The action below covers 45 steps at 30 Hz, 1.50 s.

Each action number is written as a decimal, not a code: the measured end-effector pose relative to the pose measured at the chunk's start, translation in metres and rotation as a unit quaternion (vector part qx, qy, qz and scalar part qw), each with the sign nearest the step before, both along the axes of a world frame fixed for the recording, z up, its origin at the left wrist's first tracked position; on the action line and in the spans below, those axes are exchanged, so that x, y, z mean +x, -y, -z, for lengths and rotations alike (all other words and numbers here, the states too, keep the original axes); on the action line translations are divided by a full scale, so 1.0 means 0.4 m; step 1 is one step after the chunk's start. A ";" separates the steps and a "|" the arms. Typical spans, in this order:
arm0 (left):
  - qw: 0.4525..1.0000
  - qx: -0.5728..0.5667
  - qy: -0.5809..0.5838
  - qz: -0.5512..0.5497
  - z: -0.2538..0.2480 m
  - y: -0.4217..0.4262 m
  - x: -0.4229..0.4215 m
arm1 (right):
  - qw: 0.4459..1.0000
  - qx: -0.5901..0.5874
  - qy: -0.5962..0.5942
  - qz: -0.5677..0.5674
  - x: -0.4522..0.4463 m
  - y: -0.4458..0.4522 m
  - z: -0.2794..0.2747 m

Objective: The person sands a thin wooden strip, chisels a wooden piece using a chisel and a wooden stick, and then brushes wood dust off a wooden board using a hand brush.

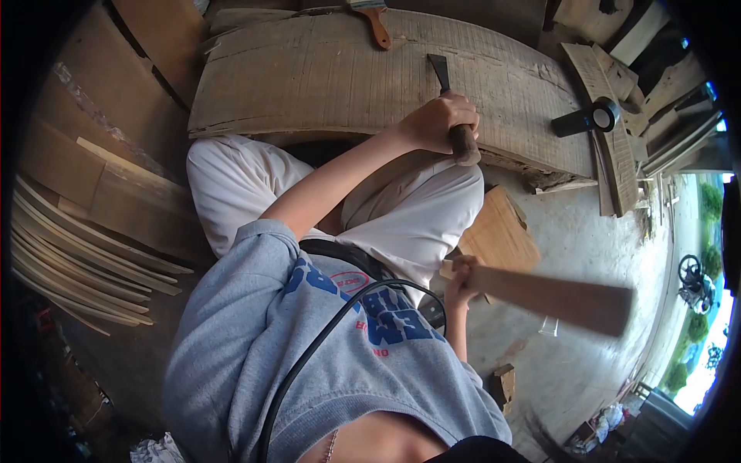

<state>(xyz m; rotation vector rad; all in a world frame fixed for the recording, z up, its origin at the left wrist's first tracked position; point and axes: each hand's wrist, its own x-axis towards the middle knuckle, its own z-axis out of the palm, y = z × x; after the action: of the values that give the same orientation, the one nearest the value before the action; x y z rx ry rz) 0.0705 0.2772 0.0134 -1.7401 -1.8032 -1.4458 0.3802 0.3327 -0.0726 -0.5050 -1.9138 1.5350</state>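
Note:
My left hand [441, 122] is wrapped round the wooden handle of a chisel [465, 147]. Its dark flat blade points away from me over a thick, rough wooden board [309, 85]; whether the edge touches the wood I cannot tell. At my right side, my right hand [461, 282] grips the narrow end of a wooden mallet [559, 301], shaped like a flat club. The mallet's wide end points right and is smeared by motion, apart from the chisel. A paintbrush [376, 27] with a wooden handle lies at the board's far edge.
A black cylindrical lamp-like object [587, 117] rests at the board's right end. Thin curved strips [93, 262] are stacked at left. A flat wood piece [502, 231] and a small block [503, 386] lie on the concrete floor. A black cable [297, 363] crosses my sweatshirt.

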 end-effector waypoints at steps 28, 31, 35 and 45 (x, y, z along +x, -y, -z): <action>0.994 -0.003 -0.112 -0.017 -0.056 0.046 0.029 | 0.996 0.013 -0.057 0.061 -0.018 -0.033 -0.081; 0.992 -0.023 -0.119 0.034 -0.013 0.117 0.217 | 0.987 0.110 0.051 0.107 0.054 -0.005 -0.048; 0.996 -0.005 -0.063 0.063 0.036 0.140 0.333 | 0.982 0.171 -0.025 0.082 0.168 0.058 0.078; 0.999 0.003 -0.026 0.042 0.011 0.090 0.207 | 0.939 0.309 0.150 -0.011 0.266 0.068 0.028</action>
<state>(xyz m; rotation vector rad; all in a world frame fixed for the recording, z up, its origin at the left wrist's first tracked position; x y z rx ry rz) 0.1535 0.2414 0.0090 -1.8527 -1.7168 -1.4225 0.4866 0.3053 -0.0837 -0.4438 -2.4936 0.8156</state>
